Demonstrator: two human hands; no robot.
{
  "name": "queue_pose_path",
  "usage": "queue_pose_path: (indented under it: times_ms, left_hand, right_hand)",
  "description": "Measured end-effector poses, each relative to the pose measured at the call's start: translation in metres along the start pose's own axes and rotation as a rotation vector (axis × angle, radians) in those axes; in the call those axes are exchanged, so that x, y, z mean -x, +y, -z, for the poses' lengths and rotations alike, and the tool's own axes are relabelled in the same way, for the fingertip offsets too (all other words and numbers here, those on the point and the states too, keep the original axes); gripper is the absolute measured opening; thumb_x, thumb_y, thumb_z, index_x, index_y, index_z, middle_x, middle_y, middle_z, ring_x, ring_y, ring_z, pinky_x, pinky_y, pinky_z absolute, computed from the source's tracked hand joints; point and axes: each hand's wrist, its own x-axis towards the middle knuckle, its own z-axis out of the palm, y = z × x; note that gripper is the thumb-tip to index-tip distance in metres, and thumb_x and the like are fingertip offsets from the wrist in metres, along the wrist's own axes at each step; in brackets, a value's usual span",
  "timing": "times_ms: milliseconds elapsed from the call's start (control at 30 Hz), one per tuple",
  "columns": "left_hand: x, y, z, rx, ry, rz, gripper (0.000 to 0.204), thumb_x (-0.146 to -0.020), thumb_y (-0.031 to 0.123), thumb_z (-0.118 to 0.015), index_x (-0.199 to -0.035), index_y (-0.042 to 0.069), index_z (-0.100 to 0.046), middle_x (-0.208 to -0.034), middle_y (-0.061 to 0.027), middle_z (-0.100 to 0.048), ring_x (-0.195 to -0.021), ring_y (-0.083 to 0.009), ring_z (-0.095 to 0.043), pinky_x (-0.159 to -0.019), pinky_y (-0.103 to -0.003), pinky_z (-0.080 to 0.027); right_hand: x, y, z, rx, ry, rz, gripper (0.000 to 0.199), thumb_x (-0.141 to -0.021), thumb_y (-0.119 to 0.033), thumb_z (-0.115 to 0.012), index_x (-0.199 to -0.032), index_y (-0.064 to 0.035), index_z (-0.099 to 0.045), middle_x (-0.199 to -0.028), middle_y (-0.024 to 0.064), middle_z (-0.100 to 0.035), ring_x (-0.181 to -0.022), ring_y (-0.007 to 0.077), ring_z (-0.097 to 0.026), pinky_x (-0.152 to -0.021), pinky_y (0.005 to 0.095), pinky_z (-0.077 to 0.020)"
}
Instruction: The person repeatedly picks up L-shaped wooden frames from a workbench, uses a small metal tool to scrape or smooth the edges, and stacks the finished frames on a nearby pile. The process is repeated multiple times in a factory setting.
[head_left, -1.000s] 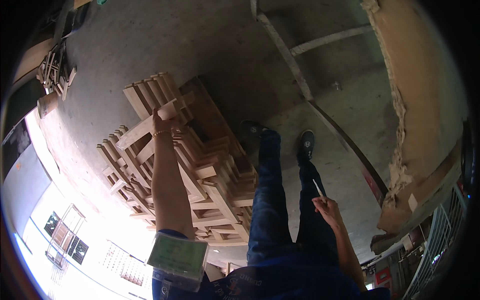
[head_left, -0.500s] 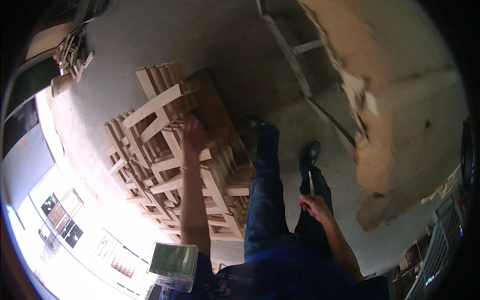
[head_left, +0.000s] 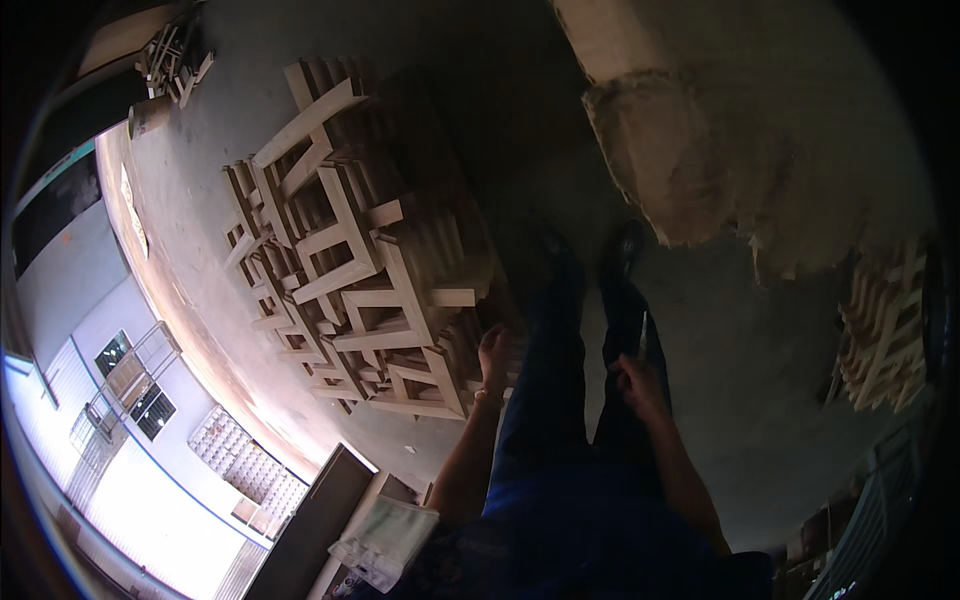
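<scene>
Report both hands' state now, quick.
Left hand: open, at the edge of the stacked wooden frames, gripping nothing.
Right hand: fingers closed around a thin stick-like tool.

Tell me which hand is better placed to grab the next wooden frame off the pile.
Probably the left hand: it is empty and right at the edge of the pile of wooden frames. The right hand holds a thin tool, away from the pile.

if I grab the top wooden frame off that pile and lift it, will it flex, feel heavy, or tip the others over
The top wooden frame is built of thick joined slats, so it probably stays stiff. It is mostly open gaps, so likely light for its size. The pile is loose and crooked beside the left hand, so neighbouring frames may slide.
</scene>
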Motion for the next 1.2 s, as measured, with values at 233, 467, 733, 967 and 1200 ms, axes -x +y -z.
queue_pose_path:
  times_ms: [233,467,733,967,1200]
  left_hand:
    - [0.061,-0.043,-0.019,-1.043,-0.145,-0.163,0.035,-0.087,0.024,-0.056,-0.119,0.009,-0.052,-0.107,-0.0142,-0.061,-0.096,-0.0290,-0.061,-0.079,-0.038,-0.047]
    - [0.077,-0.042,-0.002,-1.212,-0.250,-0.284,0.041,-0.086,0.028,-0.056,-0.121,0.009,-0.049,-0.113,-0.0183,-0.058,-0.107,-0.0352,-0.055,-0.088,-0.043,-0.043]
    - [0.065,-0.052,0.024,-1.530,-0.310,-0.611,0.041,-0.086,0.030,-0.056,-0.122,0.011,-0.048,-0.112,-0.0177,-0.059,-0.103,-0.0349,-0.057,-0.085,-0.044,-0.045]
    - [0.054,-0.039,0.016,-1.455,-0.453,-0.498,0.039,-0.086,0.031,-0.055,-0.120,0.011,-0.051,-0.114,-0.0151,-0.058,-0.103,-0.0341,-0.058,-0.086,-0.044,-0.045]
    - [0.047,-0.038,0.010,-1.566,-0.504,-0.509,0.038,-0.086,0.029,-0.054,-0.120,0.011,-0.052,-0.119,-0.0140,-0.056,-0.110,-0.0313,-0.054,-0.091,-0.041,-0.043]
  right_hand:
    - [-0.002,0.056,0.001,-0.081,0.022,-0.088,0.034,-0.085,-0.039,-0.058,-0.085,-0.0049,-0.063,-0.054,-0.0015,-0.049,-0.038,0.0043,-0.039,-0.033,0.0201,-0.0248]
    - [-0.001,0.093,-0.016,-0.197,0.031,-0.048,0.034,-0.086,-0.037,-0.058,-0.086,-0.0034,-0.062,-0.055,-0.0014,-0.049,-0.039,0.0044,-0.039,-0.034,0.0201,-0.0250]
    - [-0.005,0.133,-0.027,-0.276,0.013,0.112,0.030,-0.088,-0.031,-0.056,-0.086,-0.0021,-0.062,-0.060,-0.0005,-0.052,-0.047,0.0075,-0.043,-0.042,0.0226,-0.0304]
    - [-0.013,0.156,-0.030,0.072,0.164,0.535,0.017,-0.089,-0.019,-0.054,-0.089,-0.0035,-0.061,-0.064,0.0018,-0.051,-0.055,0.0102,-0.048,-0.049,0.0250,-0.0352]
    - [0.000,0.153,-0.025,-0.296,0.146,0.099,0.024,-0.091,-0.021,-0.047,-0.084,-0.0016,-0.061,-0.064,0.0023,-0.050,-0.057,0.0124,-0.049,-0.051,0.0300,-0.0380]
